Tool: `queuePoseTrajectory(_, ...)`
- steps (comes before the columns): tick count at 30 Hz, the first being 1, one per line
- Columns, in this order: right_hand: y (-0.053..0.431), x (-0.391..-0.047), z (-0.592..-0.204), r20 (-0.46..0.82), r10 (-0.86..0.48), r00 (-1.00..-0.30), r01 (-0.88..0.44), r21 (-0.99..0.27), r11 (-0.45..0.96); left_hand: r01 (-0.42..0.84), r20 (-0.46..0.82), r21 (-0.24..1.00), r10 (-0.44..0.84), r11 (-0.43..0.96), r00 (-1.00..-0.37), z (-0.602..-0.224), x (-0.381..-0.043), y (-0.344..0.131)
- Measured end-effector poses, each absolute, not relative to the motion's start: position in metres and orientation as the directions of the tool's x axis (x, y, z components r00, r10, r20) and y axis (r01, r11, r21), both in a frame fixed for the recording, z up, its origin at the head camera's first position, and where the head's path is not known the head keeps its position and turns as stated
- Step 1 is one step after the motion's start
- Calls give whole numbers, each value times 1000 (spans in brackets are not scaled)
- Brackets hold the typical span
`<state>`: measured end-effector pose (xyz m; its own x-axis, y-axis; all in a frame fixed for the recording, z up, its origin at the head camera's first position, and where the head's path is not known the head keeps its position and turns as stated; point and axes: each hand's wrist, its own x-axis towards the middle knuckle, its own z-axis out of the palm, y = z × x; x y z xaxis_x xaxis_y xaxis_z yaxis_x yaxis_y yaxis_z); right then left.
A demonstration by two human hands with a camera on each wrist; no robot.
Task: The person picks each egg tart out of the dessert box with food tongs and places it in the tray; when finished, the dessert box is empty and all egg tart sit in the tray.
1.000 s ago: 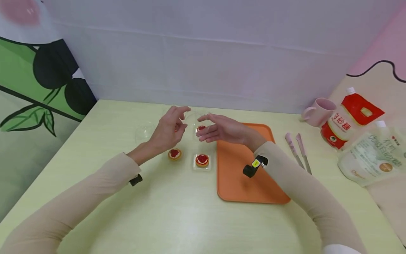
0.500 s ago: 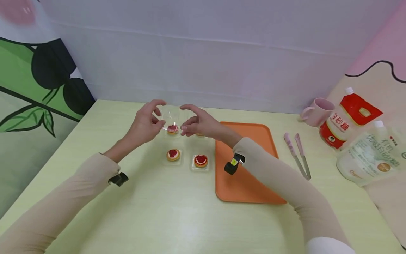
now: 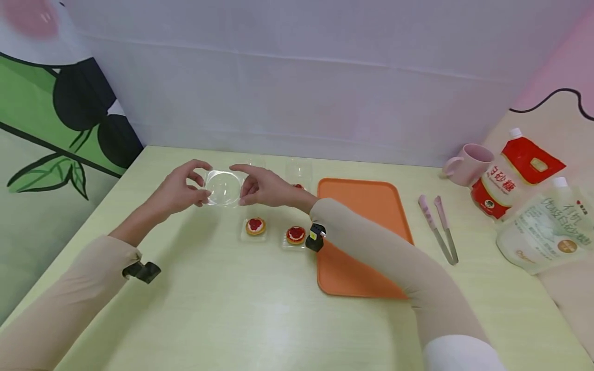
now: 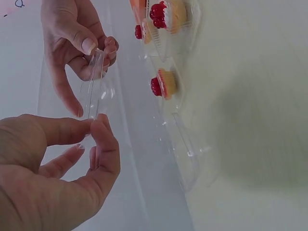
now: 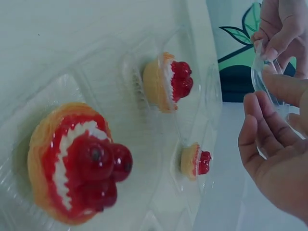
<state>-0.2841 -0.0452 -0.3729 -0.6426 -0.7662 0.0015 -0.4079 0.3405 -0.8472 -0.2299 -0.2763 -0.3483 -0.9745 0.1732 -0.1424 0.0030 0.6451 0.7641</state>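
Observation:
In the head view, a clear plastic lid-like piece (image 3: 224, 188) with a round middle is held above the table between both hands. My left hand (image 3: 181, 189) pinches its left edge with thumb and fingers. My right hand (image 3: 269, 188) pinches the opposite edge. Seen edge-on in the left wrist view, the clear piece (image 4: 92, 91) looks thin. Below it, a cherry tart (image 3: 255, 225) sits on a clear plastic base, and another tart (image 3: 295, 235) sits to its right. Behind my right wrist a tart (image 3: 298, 186) shows only in part.
An orange tray (image 3: 359, 268) lies right of the tarts. Two knife-like tools with pink handles (image 3: 431, 216), a pink mug (image 3: 469, 164), a red sugar pouch (image 3: 508, 175) and a white pouch (image 3: 540, 234) stand or lie farther right. Clear plastic (image 3: 299, 167) stands at the back.
A second ago the hands were apart, holding nothing visible. They came to the clear piece over the far-left tart, then carried it left and slightly nearer.

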Motion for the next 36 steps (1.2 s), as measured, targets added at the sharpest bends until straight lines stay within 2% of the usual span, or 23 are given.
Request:
queuePoseTrajectory(13, -80, -280, -386, -87, -817, -570, -574, -669, 472, -126, -306, 788, 206, 602, -930, -375, -215, -315)
queuePoseTrajectory(22, -93, -272, -391, -152, -809, -568, -597, -601, 532, -181, -374, 796, 235, 577, -897, -385, -210, -326)
queuePoseTrajectory(29, -104, -268, -396, -199, -805, -559, -635, -521, 570, -208, -397, 799, 236, 565, -887, -397, -207, -331)
queuePoseTrajectory(36, -112, -266, -399, -224, -800, -556, -675, -441, 592, -176, -385, 800, 266, 573, -884, -404, -204, -336)
